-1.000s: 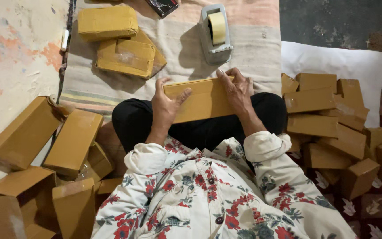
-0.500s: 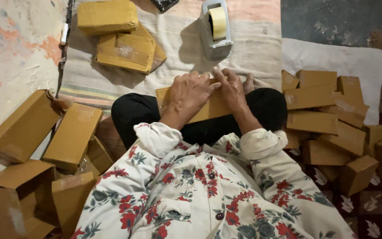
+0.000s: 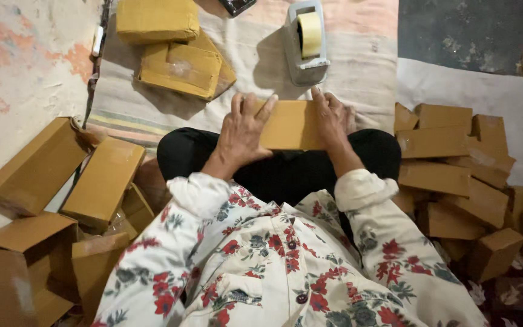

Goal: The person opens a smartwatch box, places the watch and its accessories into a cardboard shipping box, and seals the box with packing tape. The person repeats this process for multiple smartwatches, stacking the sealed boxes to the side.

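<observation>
Cardboard box, tan, small and oblong, lies across the person's lap on the black-trousered knees, long axis running 9-to-3 o'clock across the view, i.e. left-right w/ respect to the body. Both hands are on it. Left hand lies flat over the box's 9 o'clock end, fingers spread and pointing to 12, pressing down on the top face rather than wrapped round it. Right hand sits on the 3 o'clock end, fingers close together, also pointing to 12, w/ the tips at the far top edge; thumb side is hidden, so can't tell whether it pinches the end or just rests there. Neither hand is nearer: each covers one end, bare box top showing between them.

Tape dispenser, grey w/ a yellowish roll, stands on the striped cloth at 12 o'clock from the box, near it but not touching, slightly closer to the right hand's fingertips. Two more boxes, stacked askew, lie at 10-11 o'clock, well apart. Open, unsealed cartons pile at 8-9 o'clock beside the left knee; a heap of closed boxes sits at 3-4 o'clock by the right knee.
</observation>
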